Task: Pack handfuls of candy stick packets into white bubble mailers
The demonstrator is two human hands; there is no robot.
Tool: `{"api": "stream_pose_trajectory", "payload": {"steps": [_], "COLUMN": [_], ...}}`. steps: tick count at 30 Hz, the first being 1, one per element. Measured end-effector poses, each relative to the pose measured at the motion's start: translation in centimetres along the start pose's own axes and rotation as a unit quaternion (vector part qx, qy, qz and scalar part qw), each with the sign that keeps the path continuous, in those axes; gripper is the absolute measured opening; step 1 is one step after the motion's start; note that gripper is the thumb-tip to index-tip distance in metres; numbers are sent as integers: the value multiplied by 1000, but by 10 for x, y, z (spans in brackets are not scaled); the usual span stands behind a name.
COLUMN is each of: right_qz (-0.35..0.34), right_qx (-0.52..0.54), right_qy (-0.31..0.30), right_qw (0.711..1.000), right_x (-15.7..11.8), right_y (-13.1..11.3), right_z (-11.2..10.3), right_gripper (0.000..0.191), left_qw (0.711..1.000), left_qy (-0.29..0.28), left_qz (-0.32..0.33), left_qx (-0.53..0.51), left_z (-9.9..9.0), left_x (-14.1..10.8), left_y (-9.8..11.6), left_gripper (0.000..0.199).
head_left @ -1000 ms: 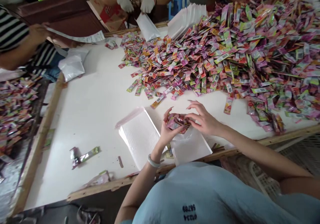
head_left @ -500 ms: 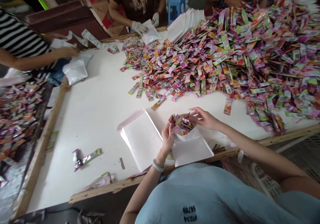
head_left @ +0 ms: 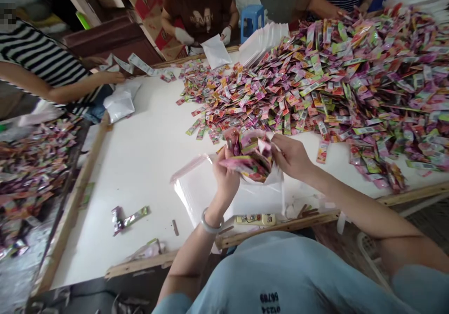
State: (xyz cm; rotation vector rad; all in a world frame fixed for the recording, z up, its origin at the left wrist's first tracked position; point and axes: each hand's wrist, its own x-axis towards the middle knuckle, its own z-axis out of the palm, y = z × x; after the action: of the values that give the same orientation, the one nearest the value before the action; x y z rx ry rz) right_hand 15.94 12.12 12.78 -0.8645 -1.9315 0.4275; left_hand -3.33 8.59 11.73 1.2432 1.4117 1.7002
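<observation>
A white padded mailer (head_left: 261, 199), its mouth bulging with colourful sachets (head_left: 250, 162), is held up over the near table edge. My left hand (head_left: 226, 178) is closed at the left side of the mouth, thumb against the sachets. On the other side my right hand (head_left: 293, 157) pinches the mailer's rim, fingers curled. Partly behind my left hand lies another white mailer (head_left: 191, 185), flat on the table. Below the held mailer sits a pale yellow printed object (head_left: 256, 219), whose kind I cannot make out.
A big heap of sachets (head_left: 315, 84) covers the far right of the white table (head_left: 140, 150). Stacked mailers (head_left: 263, 42) stand behind it. Loose sachets (head_left: 129, 218) lie at left. Co-workers are at the far and left sides, near a filled mailer (head_left: 119, 104).
Both my hands have raised the filled mailer off the table, and my right hand has closed on its rim. Across the table, a gloved co-worker's left-side hand has moved off a mailer.
</observation>
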Motion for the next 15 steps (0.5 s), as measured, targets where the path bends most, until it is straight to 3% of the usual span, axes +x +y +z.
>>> {"api": "stream_pose_trajectory", "payload": {"steps": [3,8,15], "right_qz": [-21,-30,31], "right_qx": [-16,-37,-108], "right_qy": [51,67,-40], "right_qw": [998,997,993], "right_x": [16,19,0], "right_y": [-8,-1,20], "right_z": [-1,0,-3], "right_gripper": [47,49,47], "left_qw": [999,993,985], "left_qy": [11,1,-49], "left_qz": [40,87,73], "left_qx": [25,79,148], "left_z": [-1,-6,-19], "left_x": [11,18,10], "left_y": [14,12,-18], "left_gripper": [51,53,52]}}
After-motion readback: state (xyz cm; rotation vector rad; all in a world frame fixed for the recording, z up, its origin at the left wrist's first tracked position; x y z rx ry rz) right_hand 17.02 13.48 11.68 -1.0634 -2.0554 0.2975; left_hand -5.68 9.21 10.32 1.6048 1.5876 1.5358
